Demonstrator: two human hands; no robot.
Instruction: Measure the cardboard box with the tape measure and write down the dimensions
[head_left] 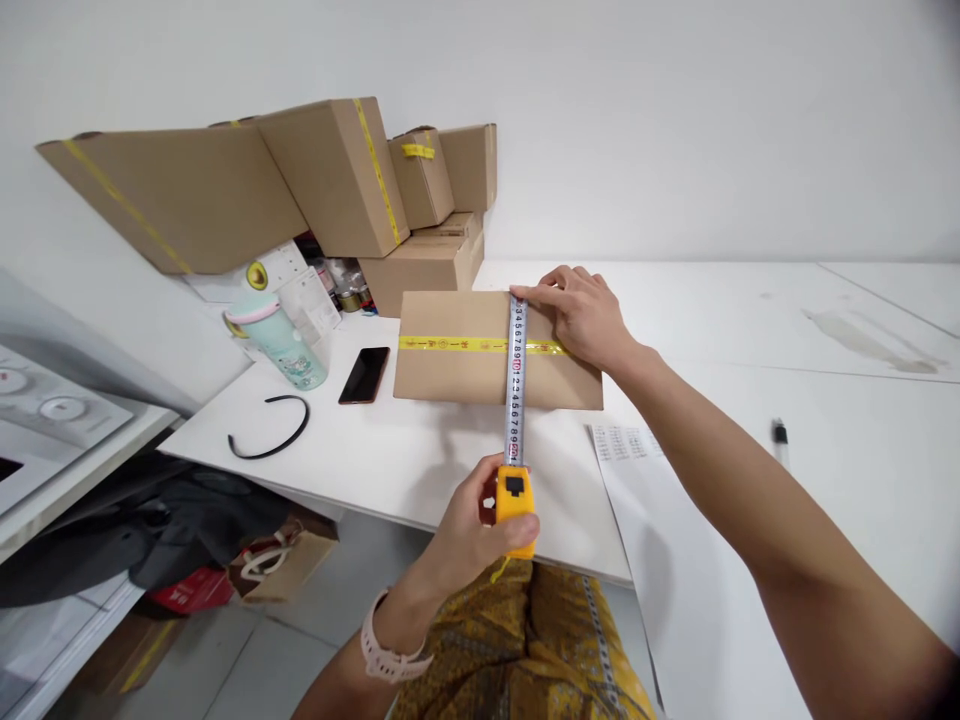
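A brown cardboard box (450, 373) with yellow tape along its top sits on the white table. Across its top runs the blade of a yellow tape measure (515, 515), pulled out toward me past the near edge. My left hand (469, 530), with a pink watch band on the wrist, is closed around the tape measure's case. At the far edge of the box, my right hand (589, 312) pinches the blade's end, with its other fingers bent over the box's far right side. The blade's tip is hidden under the fingers.
Left on the white table (420, 470) are a phone (364, 375), a black headband (300, 432) and a mint tumbler (277, 342). Stacked cardboard boxes (330, 180) stand behind. A printed paper sheet (675, 540) and a black-capped pen (780, 433) lie right.
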